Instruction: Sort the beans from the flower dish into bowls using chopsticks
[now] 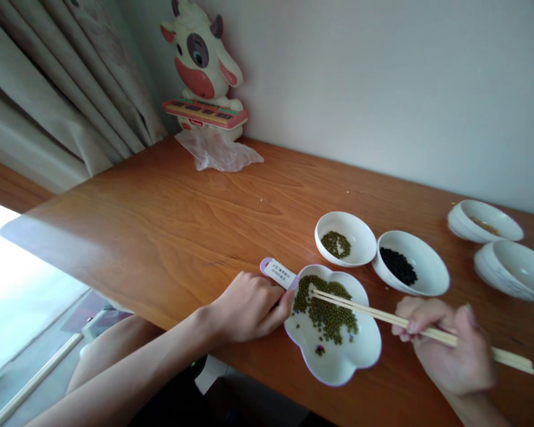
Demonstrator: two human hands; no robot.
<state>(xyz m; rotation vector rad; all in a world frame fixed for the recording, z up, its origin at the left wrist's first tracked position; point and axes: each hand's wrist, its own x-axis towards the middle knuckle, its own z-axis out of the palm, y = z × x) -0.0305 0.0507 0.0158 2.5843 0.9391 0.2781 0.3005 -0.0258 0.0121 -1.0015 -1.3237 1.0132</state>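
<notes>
Chopsticks at work among the green beans

The right hand [449,347], at the lower right of the frame, is closed around a pair of wooden chopsticks [374,312], whose tips sit close together among the green beans [333,320] in the flower-shaped dish [340,370], at lower centre. Whether a bean is caught between the tips I cannot tell. The left hand [253,305] is curled in at the dish's left rim, beside its labelled handle [278,271], and seems to steady it.

To pick well here, keep that left grip firm so the dish cannot slide, approach a single bean at the pile's edge, and squeeze lightly: small round beans would likely shoot out under hard pressure. Keeping the tips level with each other should help, as would a low, short carry past the bean bowl [362,234] and the black-bean bowl [431,264].

The chopsticks' long axis runs on a shallow slant, tips toward the left and slightly up, butt ends toward the lower right. The dish's handle points to the upper left of the frame.
</notes>
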